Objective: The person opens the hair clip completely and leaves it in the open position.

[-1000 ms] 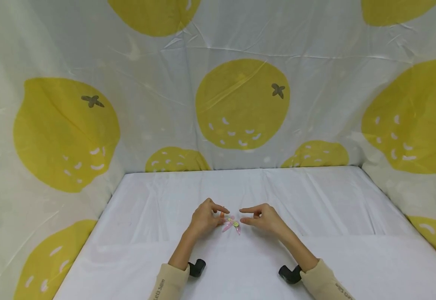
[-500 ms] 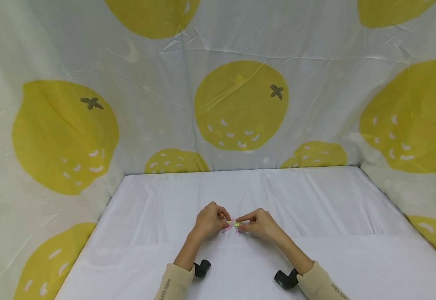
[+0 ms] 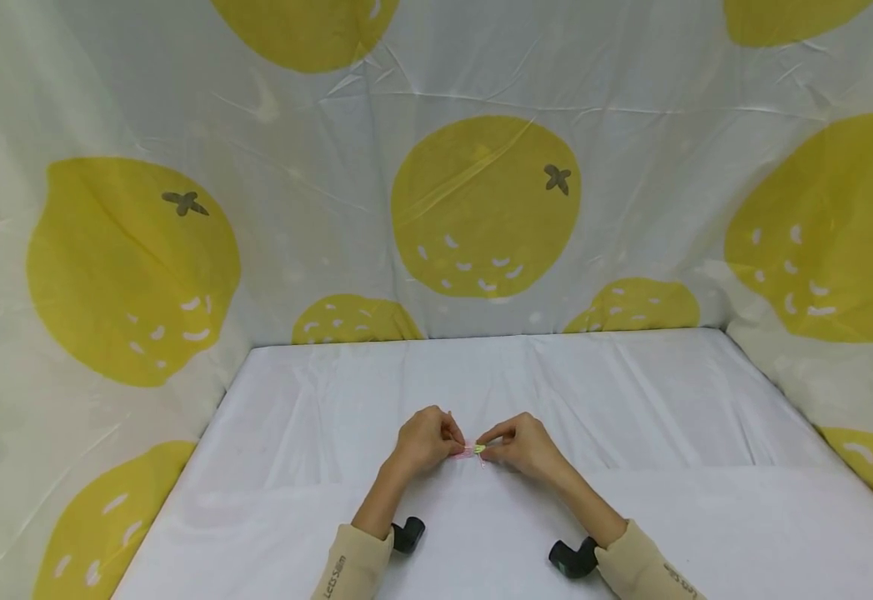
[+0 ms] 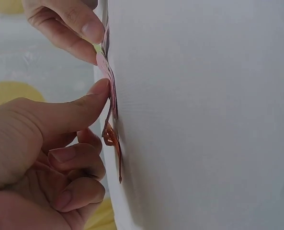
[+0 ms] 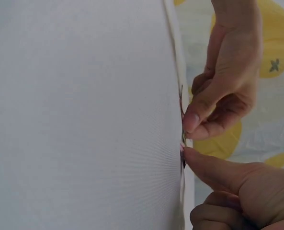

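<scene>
Several small hair clips lie bunched on the white table between the two hands. One pink hair clip (image 4: pixel 103 65) shows in the left wrist view, with an orange hair clip (image 4: pixel 111 138) below it. A yellow-green hair clip (image 3: pixel 479 449) sits at the right of the bunch in the head view. My left hand (image 3: pixel 423 440) pinches the pink clip, its thumb tip on it and other fingers curled. From the right, my right hand (image 3: pixel 524 444) holds the yellow-green clip between thumb and index finger. The fingers partly hide the clips.
White cloth covers the table (image 3: pixel 631 517). Behind and on both sides hangs a pale curtain (image 3: pixel 316 208) printed with yellow lemons. A black angled piece (image 3: pixel 408 535) sticks out at the left sleeve, another black piece (image 3: pixel 574 558) at the right.
Both hands have come closer together and down onto the clips. The right hand's fingers, spread apart earlier, now close on the yellow-green clip. The clips are drawn closer into line between the hands.
</scene>
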Demonstrator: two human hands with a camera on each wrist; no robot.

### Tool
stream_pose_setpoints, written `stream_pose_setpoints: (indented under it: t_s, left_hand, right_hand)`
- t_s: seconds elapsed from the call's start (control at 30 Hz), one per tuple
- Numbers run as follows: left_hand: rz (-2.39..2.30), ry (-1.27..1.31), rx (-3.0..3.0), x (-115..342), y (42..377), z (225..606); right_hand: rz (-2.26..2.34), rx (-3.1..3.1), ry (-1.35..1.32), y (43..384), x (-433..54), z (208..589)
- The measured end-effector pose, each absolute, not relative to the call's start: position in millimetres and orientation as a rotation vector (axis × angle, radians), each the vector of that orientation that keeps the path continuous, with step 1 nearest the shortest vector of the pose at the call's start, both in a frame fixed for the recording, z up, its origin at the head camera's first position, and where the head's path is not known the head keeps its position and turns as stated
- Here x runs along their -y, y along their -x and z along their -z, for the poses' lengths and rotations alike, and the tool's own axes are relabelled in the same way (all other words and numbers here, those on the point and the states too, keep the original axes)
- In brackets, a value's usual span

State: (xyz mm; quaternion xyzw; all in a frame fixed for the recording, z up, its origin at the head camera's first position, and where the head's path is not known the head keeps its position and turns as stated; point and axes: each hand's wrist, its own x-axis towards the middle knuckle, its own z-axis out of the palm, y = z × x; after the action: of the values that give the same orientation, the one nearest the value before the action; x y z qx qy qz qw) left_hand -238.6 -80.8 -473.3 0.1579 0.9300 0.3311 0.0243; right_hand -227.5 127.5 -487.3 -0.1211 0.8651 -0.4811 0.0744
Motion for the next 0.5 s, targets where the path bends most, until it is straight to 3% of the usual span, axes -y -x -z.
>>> stream_pose_setpoints:
  t_s: [0.5]
  left_hand:
    - [-1.067, -0.505, -2.811, 83.2, 237.0, 471.4]
  right_hand:
    - [1.48, -2.62, 0.266, 227.4, -127.5, 481.1]
